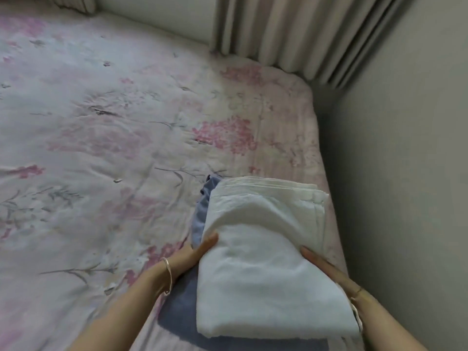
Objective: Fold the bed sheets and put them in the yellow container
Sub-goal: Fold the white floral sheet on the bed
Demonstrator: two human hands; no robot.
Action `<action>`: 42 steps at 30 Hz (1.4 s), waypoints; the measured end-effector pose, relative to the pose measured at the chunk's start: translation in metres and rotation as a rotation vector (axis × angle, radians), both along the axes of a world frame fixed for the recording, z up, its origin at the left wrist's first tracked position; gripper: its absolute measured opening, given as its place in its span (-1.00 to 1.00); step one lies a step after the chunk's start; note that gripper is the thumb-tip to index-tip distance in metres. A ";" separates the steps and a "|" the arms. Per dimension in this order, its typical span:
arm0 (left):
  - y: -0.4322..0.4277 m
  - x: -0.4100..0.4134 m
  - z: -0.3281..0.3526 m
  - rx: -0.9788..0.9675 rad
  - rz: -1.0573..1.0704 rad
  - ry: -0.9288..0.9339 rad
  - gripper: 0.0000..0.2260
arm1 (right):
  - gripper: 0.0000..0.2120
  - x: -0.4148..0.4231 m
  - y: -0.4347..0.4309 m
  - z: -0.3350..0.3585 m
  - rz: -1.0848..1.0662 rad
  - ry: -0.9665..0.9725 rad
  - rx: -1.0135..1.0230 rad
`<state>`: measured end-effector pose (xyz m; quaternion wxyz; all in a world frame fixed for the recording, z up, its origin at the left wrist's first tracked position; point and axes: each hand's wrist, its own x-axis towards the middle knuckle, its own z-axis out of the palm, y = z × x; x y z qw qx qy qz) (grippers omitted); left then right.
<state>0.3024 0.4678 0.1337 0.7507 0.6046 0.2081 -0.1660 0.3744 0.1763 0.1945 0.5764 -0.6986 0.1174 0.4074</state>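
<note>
A folded white sheet (263, 262) lies on top of a folded blue sheet (179, 317) near the bed's right edge. My left hand (195, 254) holds the white sheet's left side, thumb on top and fingers hidden underneath. My right hand (326, 272) lies along its right side with fingers straight, pressed against the fabric. The blue sheet shows only along the left and front of the white one. No yellow container is in view.
The bed is covered by a floral pink and white bedspread (101, 138). A grey wall (405, 173) runs close along the bed's right side. Striped curtains (304, 34) hang at the far corner. A pillow edge (76, 3) shows at top left.
</note>
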 end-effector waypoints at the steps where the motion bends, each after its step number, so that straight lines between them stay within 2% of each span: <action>1: -0.025 0.003 -0.004 0.015 -0.022 0.008 -0.10 | 0.10 0.010 -0.010 0.000 0.008 0.056 0.017; 3: -0.063 0.003 -0.013 -0.003 -0.070 0.049 -0.25 | 0.13 0.016 -0.051 -0.015 -0.025 0.049 -0.041; 4: -0.083 0.002 -0.022 -0.028 -0.070 0.061 -0.38 | 0.18 0.016 -0.065 -0.025 -0.072 0.064 -0.072; 5: -0.099 0.001 -0.029 -0.004 -0.044 0.080 -0.42 | 0.26 0.014 -0.079 -0.037 -0.064 0.032 -0.122; 6: -0.121 -0.001 -0.041 0.077 0.004 0.118 -0.30 | 0.35 0.010 -0.098 -0.050 -0.069 0.014 -0.174; 7: -0.132 -0.002 -0.049 0.241 0.073 0.155 -0.14 | 0.39 0.008 -0.099 -0.058 -0.062 -0.070 -0.233; 8: -0.151 -0.004 -0.059 0.441 0.090 0.129 -0.04 | 0.34 0.001 -0.105 -0.071 -0.072 -0.119 -0.267; 9: -0.171 -0.005 -0.074 0.650 0.035 0.035 -0.03 | 0.21 -0.007 -0.111 -0.086 -0.065 -0.214 -0.324; 11: -0.206 -0.008 -0.102 0.950 -0.205 -0.183 -0.22 | -0.16 -0.028 -0.120 -0.116 0.063 -0.523 -0.516; 13: -0.232 -0.012 -0.125 1.114 -0.288 -0.236 -0.43 | -0.40 -0.051 -0.124 -0.144 0.296 -0.753 -0.688; 15: -0.245 -0.013 -0.139 1.225 -0.307 -0.178 -0.46 | -0.41 -0.067 -0.132 -0.169 0.384 -0.780 -0.755; 17: -0.249 -0.011 -0.146 1.323 -0.326 -0.161 -0.42 | -0.39 -0.071 -0.139 -0.186 0.366 -0.780 -0.774; 25: -0.254 -0.010 -0.151 1.424 -0.384 -0.076 -0.30 | -0.28 -0.073 -0.138 -0.187 0.311 -0.782 -0.799; 28: -0.256 -0.008 -0.131 1.381 -0.415 -0.010 -0.33 | -0.30 -0.082 -0.145 -0.181 0.291 -0.732 -0.774; 32: -0.286 -0.013 -0.097 1.378 -0.562 -0.228 -0.44 | -0.38 -0.127 -0.184 -0.161 0.180 -0.753 -0.742; 36: -0.337 -0.032 -0.059 1.330 -0.645 -0.475 -0.30 | -0.33 -0.180 -0.242 -0.127 0.016 -0.786 -0.914; 39: -0.374 -0.046 -0.040 1.304 -0.690 -0.543 -0.44 | -0.38 -0.218 -0.287 -0.107 -0.075 -0.776 -1.014; 42: -0.423 -0.069 -0.019 1.264 -0.730 -0.661 -0.45 | -0.38 -0.266 -0.338 -0.090 -0.152 -0.735 -1.105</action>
